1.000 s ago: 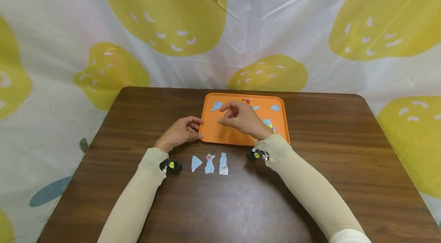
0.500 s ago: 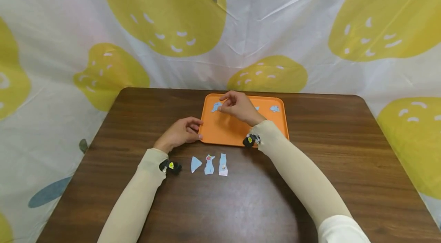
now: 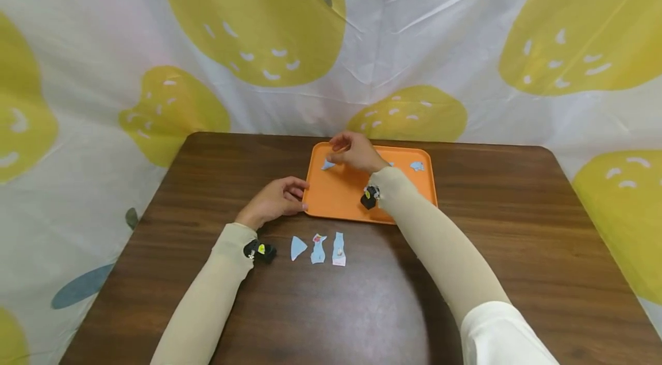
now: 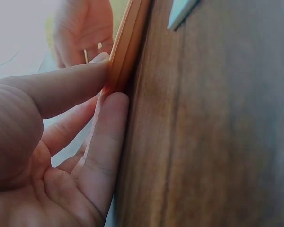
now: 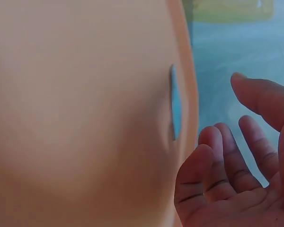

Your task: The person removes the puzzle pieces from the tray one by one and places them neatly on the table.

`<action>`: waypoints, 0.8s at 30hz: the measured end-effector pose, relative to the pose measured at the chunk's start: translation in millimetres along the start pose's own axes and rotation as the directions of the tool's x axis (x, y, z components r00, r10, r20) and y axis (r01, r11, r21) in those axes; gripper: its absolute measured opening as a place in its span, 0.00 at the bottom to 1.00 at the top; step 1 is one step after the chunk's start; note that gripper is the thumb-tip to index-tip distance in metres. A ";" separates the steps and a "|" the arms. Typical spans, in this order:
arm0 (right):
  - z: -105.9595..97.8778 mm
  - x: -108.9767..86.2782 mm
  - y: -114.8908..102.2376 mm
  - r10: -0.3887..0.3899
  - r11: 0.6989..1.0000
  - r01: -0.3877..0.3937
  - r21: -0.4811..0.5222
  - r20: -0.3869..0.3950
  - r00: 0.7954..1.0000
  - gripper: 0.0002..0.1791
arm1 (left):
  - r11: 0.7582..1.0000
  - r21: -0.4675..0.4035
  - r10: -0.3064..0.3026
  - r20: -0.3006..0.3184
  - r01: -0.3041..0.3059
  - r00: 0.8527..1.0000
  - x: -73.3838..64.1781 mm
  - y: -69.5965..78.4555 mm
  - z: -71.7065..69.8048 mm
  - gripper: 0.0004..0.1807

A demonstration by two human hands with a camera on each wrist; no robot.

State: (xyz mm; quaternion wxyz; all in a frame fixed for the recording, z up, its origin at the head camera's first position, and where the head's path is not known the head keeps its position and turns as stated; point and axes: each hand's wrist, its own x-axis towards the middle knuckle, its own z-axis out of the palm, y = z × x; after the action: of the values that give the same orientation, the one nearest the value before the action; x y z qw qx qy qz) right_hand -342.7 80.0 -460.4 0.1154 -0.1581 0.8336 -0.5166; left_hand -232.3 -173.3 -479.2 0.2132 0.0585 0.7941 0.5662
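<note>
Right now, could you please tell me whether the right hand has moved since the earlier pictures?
Yes, the right hand has moved toward the far edge of the orange tray.

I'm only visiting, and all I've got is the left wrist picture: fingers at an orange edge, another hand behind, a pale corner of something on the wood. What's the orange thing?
Observer: The head view shows it's a shallow orange tray with rounded corners.

Visitor: Is the hand behind it holding anything?

Observer: It doesn't seem so. In the right wrist view, that right hand has its thumb and fingers apart, with nothing visible between them.

Visitor: And is that pale thing the only one on the wood?

Observer: No. In the head view, three flat light blue cutouts lie in a row on the near side of the tray.
</note>
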 end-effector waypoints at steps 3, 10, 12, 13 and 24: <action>1.1 4.6 5.6 0.005 0.999 -0.005 -0.045 0.015 1.000 0.25 | 1.000 0.024 0.006 -0.004 -0.006 1.000 0.5 -0.6 -0.4 0.29; 2.4 12.3 17.3 0.025 0.995 -0.021 -0.093 0.044 0.999 0.27 | 0.998 0.058 0.024 -0.005 -0.023 1.000 1.4 -1.6 -1.9 0.29; 2.5 12.0 18.0 0.031 0.994 -0.026 -0.104 0.046 0.998 0.27 | 0.999 0.048 0.025 -0.005 -0.024 1.000 2.0 -2.2 -1.7 0.29; 2.5 11.7 17.9 0.033 0.994 -0.028 -0.109 0.046 0.998 0.27 | 0.998 0.049 0.027 -0.006 -0.026 1.000 2.0 -2.5 -1.8 0.29; 4.9 15.7 20.0 0.007 0.981 0.007 -0.194 0.072 0.997 0.23 | 0.998 0.056 0.020 -0.010 -0.020 1.000 -1.7 -2.8 -4.9 0.29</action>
State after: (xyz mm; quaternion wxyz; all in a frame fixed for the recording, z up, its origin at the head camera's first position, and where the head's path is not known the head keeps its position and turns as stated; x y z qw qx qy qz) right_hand -358.3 78.3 -481.0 0.1297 -0.1873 0.8753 -0.4266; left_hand -232.3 -179.1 -480.0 0.2016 0.0693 0.8101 0.5461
